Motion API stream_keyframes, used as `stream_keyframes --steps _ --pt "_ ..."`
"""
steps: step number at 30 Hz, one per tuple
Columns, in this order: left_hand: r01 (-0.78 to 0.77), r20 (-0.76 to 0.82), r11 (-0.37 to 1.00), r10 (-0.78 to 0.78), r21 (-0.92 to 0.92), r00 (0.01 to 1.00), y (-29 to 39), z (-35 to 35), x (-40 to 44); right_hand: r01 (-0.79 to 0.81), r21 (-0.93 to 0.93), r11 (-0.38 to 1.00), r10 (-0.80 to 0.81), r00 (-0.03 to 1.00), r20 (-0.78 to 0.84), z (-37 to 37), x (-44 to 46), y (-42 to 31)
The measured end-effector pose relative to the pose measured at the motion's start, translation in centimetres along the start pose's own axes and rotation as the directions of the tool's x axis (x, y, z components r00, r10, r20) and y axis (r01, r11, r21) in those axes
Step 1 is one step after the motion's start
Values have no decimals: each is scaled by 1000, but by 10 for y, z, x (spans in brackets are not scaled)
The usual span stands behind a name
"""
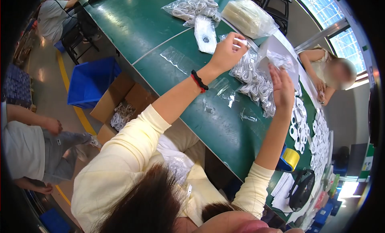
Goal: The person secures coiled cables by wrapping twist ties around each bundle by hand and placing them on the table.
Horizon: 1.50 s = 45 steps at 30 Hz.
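Currently, the left hand (229, 53) pinches a small white piece (240, 42) between curled fingers, above the green table (216, 140). Fingers nearly straight, the right hand (283, 88) is at a clear bag (281, 60) in the white box's (276, 43) opening; whether it grips the bag, I cannot tell. White cables (260, 95) lie on the table between the hands, just beside the box.

White piece (240, 42) partly hidden by left hand (227, 51)
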<state>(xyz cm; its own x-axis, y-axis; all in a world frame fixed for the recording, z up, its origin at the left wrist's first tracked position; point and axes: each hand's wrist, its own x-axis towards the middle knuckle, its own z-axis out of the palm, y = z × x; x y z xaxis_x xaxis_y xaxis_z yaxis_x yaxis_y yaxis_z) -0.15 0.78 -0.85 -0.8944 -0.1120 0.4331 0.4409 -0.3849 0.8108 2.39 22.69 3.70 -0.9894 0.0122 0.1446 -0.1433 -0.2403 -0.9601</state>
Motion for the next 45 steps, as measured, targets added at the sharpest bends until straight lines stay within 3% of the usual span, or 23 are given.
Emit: stream_keyframes --steps 2,3,4,5,7,9,10,12,14,17,20,22,23,25,26,28,32,36,38,39,41,43,45 --pt "-54 69 836 19 546 997 2 -3 -4 -36 25 999 37 998 -51 -13 4 -4" --pt "-54 68 836 20 547 997 -3 -5 -6 -71 51 996 75 992 -101 -17 4 -5" --pt "-144 118 715 86 684 989 -13 -7 -9 -71 52 996 76 992 -101 -19 5 -2" --pt "-228 179 565 141 793 974 -23 -9 -11 -59 -113 992 54 997 -46 -21 5 3" --pt "-233 214 574 101 785 972 -29 -13 -11 -37 -273 961 41 999 10 -9 -1 2" --pt "-239 252 583 61 776 966 -31 -14 -11 69 -862 503 34 994 99 24 -14 3" --pt "-247 261 590 63 769 963 -32 -14 -12 66 -861 504 34 995 96 28 -16 15" --pt "-255 272 597 63 761 960 -32 -13 -12 367 -930 6 -291 891 349 30 -18 45" --pt "-259 273 593 67 763 960 -32 -13 -12 376 -927 -2 -350 868 353 31 -19 52" --pt "-258 269 614 76 746 960 -32 -13 -10 371 -928 -40 -253 894 369 26 -15 51" --pt "-241 248 604 73 760 966 -27 -11 -10 321 -939 123 -213 933 291 22 -13 50" --pt "-223 246 625 51 748 968 -23 -10 -9 270 -903 335 -246 950 193 26 -14 46" --pt "-205 244 645 29 736 969 -22 -10 -8 270 -903 334 -246 950 193 29 -16 45" --pt "-200 237 654 32 729 971 -22 -10 -9 254 -966 -41 -397 883 249 36 -22 45" --pt "-195 231 664 35 722 972 -22 -10 -9 254 -966 -42 -397 883 250 37 -24 50" --pt "-187 228 669 27 720 973 -22 -10 -9 228 -943 -243 -346 888 304 34 -25 63" --pt "-138 201 683 -13 717 980 -21 -9 -9 279 -911 -304 -360 852 381 29 -20 66" --pt "-81 171 721 -53 689 984 -14 -5 -5 365 -920 -144 -442 808 390 39 -22 41" --pt "278 152 880 -357 385 922 -14 -3 0 431 -899 -78 -460 784 416 48 -26 27" --pt "278 152 880 -358 384 921 -8 -1 1 492 -868 -59 -463 757 461 53 -29 23" --pt "414 219 908 -417 62 882 3 0 1 550 -835 -40 -466 729 502 64 -39 13" --pt "378 242 926 -369 11 897 2 -4 -1 566 -824 14 -289 792 539 73 -49 4" --pt "340 279 933 -298 -117 913 4 -3 -2 529 -840 118 -347 815 464 74 -48 -3"
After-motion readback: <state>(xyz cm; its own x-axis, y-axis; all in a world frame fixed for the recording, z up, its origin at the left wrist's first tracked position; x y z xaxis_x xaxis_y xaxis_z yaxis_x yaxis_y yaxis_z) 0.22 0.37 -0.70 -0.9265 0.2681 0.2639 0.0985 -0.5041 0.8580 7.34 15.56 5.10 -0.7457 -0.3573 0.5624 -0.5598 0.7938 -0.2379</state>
